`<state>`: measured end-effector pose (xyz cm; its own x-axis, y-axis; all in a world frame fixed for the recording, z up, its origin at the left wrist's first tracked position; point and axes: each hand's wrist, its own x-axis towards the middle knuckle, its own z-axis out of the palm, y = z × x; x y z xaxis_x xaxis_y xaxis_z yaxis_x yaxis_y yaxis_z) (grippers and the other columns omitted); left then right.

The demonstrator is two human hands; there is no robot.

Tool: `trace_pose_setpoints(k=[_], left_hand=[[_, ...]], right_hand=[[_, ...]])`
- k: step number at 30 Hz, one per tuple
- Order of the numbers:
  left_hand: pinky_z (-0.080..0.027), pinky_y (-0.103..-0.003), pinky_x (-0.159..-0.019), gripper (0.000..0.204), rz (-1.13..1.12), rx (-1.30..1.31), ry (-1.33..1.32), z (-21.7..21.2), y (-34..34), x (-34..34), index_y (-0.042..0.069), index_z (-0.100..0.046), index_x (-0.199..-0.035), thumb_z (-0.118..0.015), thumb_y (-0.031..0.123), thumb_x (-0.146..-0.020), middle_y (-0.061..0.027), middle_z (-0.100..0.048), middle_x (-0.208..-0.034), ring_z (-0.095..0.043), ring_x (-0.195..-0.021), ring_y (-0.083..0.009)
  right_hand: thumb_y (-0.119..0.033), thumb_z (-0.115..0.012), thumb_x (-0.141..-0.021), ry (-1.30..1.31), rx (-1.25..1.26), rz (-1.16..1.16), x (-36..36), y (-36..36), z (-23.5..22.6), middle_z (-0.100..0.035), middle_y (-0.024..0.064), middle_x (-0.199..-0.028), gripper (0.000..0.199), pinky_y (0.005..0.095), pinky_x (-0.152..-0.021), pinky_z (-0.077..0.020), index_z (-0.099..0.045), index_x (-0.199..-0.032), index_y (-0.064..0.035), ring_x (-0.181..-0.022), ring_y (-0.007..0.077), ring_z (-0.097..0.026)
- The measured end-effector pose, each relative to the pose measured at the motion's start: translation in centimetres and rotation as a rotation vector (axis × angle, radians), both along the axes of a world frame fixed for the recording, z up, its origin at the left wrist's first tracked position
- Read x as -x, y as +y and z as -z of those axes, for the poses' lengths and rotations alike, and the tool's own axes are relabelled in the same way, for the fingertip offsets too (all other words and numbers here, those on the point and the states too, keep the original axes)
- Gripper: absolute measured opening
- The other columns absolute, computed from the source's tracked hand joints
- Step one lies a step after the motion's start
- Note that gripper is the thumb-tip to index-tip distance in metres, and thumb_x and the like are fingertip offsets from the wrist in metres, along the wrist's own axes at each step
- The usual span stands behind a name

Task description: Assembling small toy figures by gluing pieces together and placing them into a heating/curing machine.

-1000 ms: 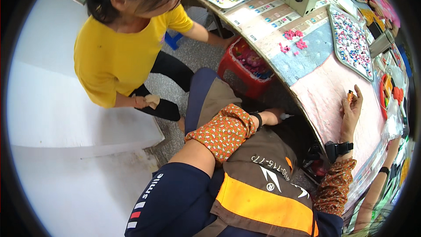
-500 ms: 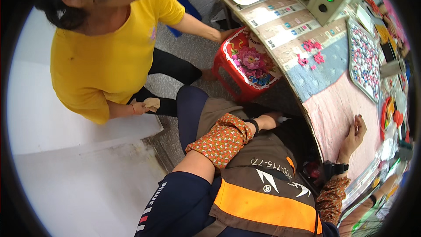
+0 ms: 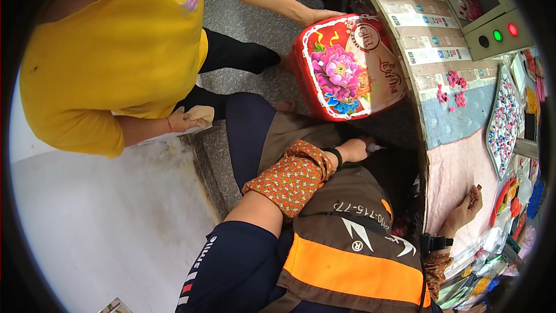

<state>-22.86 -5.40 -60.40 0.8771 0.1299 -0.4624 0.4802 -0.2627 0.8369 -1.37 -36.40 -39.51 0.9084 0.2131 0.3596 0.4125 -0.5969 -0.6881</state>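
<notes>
My left hand [image 3: 352,150] rests over my lap, fingers wrapped round a small white nozzle-tipped bottle [image 3: 373,148]; most of the bottle is hidden in the hand. On the pink cloth [image 3: 454,165] at the right lies my right hand [image 3: 461,215], its fingertips pinched on a tiny dark reddish piece [image 3: 479,187] too small to name. Small pink pieces [image 3: 456,79] are scattered on the blue-grey cloth [image 3: 454,113] beyond. A tray [image 3: 501,122] of many small white, blue and red pieces stands right of the cloths.
A person in a yellow shirt [image 3: 116,52] stands at the left, one hand on a red flowered stool [image 3: 347,69], the other holding a tan cloth [image 3: 201,116]. A control box [image 3: 499,36] with lit buttons stands on the table. A white wall [image 3: 110,208] is at lower left.
My view has turned, so the table sits further right and the person in yellow looks nearer. The stool appears larger, its top tilted more into view. Both my hands keep their places.
</notes>
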Motion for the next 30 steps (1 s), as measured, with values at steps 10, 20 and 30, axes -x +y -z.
trace_pose_setpoints(k=[10, 20, 30], left_hand=[[-0.048, -0.050, -0.095, 0.041, -0.001, -0.060, -0.052, 0.2, 0.9, 0.1, 0.009, -0.056, -0.124, -0.062, 0.020, -0.085, -0.0248, -0.065, -0.117, -0.061, -0.114, -0.0405], [-0.046, -0.048, -0.096, 0.042, -0.045, -0.023, -0.133, 0.6, 0.7, 0.0, 0.011, -0.055, -0.128, -0.061, 0.017, -0.087, -0.0223, -0.060, -0.125, -0.058, -0.116, -0.0423], [-0.047, -0.047, -0.093, 0.044, -0.125, 0.010, -0.286, -0.5, 1.2, 0.0, 0.009, -0.053, -0.131, -0.062, 0.019, -0.089, -0.0247, -0.061, -0.120, -0.059, -0.112, -0.0421]], right_hand=[[0.000, -0.052, -0.101, -0.020, -0.025, -0.001, -0.9, -0.9, 1.4, -0.063, 0.0122, -0.123, 0.023, 0.0342, -0.105, -0.0450, -0.059, -0.123, 0.0006, -0.117, 0.0230, -0.059], [0.001, -0.052, -0.102, -0.059, -0.039, -0.028, -1.2, -0.7, 1.9, -0.064, 0.0115, -0.122, 0.022, 0.0330, -0.105, -0.0459, -0.059, -0.122, 0.0006, -0.116, 0.0211, -0.060], [-0.001, -0.052, -0.102, -0.105, -0.070, -0.026, -0.7, 0.2, 1.8, -0.063, 0.0117, -0.125, 0.024, 0.0320, -0.106, -0.0448, -0.062, -0.123, 0.0007, -0.119, 0.0208, -0.059]])
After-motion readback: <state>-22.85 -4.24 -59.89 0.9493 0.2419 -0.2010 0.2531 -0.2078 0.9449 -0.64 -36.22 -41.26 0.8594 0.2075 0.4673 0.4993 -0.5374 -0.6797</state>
